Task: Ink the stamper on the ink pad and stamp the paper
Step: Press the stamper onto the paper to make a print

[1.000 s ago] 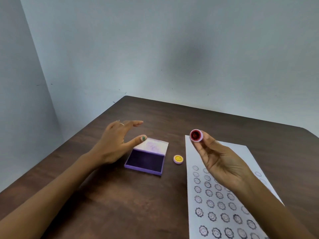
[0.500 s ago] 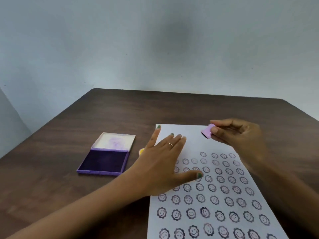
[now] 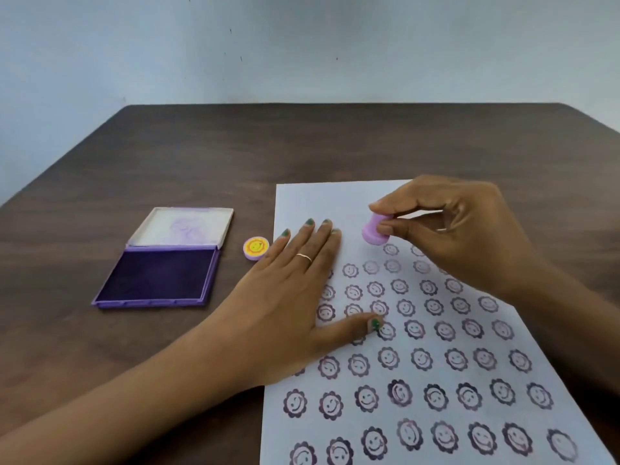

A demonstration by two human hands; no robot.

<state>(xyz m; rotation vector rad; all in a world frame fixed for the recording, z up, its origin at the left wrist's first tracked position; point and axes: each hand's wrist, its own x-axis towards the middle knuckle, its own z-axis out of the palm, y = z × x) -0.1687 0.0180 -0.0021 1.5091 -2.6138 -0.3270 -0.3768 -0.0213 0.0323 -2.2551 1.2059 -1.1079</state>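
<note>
A white paper point(image 3: 322, 203) covered with several rows of purple smiley stamps lies on the right of the dark wooden table point(image 3: 201, 156). My right hand point(image 3: 456, 229) pinches a small lilac stamper point(image 3: 371, 232), tilted, its face at or just above the paper near the top row of marks. My left hand point(image 3: 288, 297) lies flat, fingers spread, on the paper's left side. The open purple ink pad point(image 3: 157, 278) with its lid folded back sits to the left of the paper.
A small round cap with a yellow smiley point(image 3: 256, 248) lies between the ink pad and the paper. A pale wall point(image 3: 302, 45) stands behind the table's far edge.
My right hand turned the stamper face-down and lowered it from mid-air to the paper's upper part. My left hand moved from beside the ink pad onto the paper and pressed flat.
</note>
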